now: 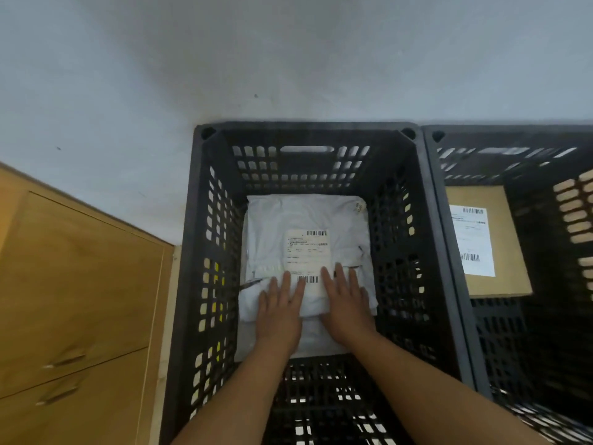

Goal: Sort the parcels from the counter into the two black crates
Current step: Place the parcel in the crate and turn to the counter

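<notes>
A white plastic mailer parcel (pixel 308 220) with a printed barcode label lies flat on the bottom of the left black crate (pixel 205 220). Both my hands reach down into this crate. My left hand (pixel 280 308) presses flat on the parcel's near left part, fingers straight. My right hand (pixel 345 303) lies flat on its near right part, fingers straight, next to the label. In the right black crate (pixel 449 252) rests a brown cardboard box (pixel 503 252) with a white label.
A wooden cabinet (pixel 73 300) with drawer fronts stands left of the crates. A pale grey floor or wall surface (pixel 224 59) stretches beyond them. The two crates stand side by side, touching.
</notes>
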